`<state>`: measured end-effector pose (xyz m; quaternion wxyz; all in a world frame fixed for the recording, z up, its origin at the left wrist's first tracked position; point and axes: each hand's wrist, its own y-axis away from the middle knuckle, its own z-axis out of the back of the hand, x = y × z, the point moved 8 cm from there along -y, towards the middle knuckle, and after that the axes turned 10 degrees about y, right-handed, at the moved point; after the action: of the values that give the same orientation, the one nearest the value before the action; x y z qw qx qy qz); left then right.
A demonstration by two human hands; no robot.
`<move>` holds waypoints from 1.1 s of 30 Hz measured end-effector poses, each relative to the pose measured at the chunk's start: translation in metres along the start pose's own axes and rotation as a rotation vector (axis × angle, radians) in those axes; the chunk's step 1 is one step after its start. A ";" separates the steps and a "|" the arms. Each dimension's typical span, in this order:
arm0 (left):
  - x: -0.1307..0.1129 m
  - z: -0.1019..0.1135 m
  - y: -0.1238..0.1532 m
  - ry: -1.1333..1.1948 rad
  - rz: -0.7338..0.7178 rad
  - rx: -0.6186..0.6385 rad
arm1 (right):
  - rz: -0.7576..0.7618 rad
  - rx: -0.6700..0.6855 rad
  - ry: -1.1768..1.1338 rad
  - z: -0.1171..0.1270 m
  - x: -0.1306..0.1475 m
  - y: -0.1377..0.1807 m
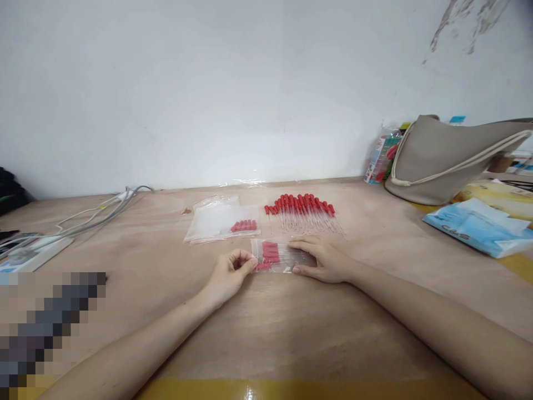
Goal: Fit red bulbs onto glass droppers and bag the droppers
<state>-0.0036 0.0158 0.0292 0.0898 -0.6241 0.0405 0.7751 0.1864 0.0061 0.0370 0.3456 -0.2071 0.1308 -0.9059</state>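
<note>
Flat on the table in front of me is a clear zip bag (287,256) with several red-bulbed glass droppers (270,251) side by side in it, bulbs to the left. My left hand (235,269) is at the bag's left end, thumb and fingers pinched against the bulb of the lowest dropper (263,267), which sits further left than the others. My right hand (320,260) lies over the bag's right end, fingers and thumb spread along its two edges. Its palm hides that end. Behind the bag lies a fanned pile of loose droppers (303,208), red bulbs toward the wall.
Left of the pile is a stack of clear bags (214,216), with a filled bag of droppers (244,225) on top. A power strip (35,253) with cables is at left. At right are a grey bag (449,155), a blue tissue pack (470,225) and a wrapped package (381,155).
</note>
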 end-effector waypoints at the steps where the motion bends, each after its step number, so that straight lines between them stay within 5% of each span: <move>1: -0.001 0.000 0.001 -0.016 -0.013 0.012 | 0.001 0.000 -0.003 0.000 0.000 0.000; 11: -0.002 0.011 -0.001 -0.053 -0.043 0.008 | 0.043 0.035 -0.009 0.004 -0.003 0.005; 18: -0.001 0.000 -0.001 -0.011 -0.126 0.196 | 0.035 0.042 -0.011 0.001 -0.005 0.006; 24: -0.006 0.026 -0.014 -0.220 -0.211 -0.128 | 0.055 0.042 -0.006 0.002 -0.002 0.005; 29: -0.021 -0.002 -0.038 -0.481 -0.304 0.158 | 0.085 0.094 0.001 0.001 0.001 0.004; 33: -0.016 -0.019 -0.058 -0.493 -0.053 0.347 | 0.104 0.122 -0.003 0.001 0.003 0.004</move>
<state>0.0292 0.0678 0.0432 0.2224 -0.3932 0.1331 0.8822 0.1872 0.0016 0.0372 0.4046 -0.1801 0.0854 -0.8925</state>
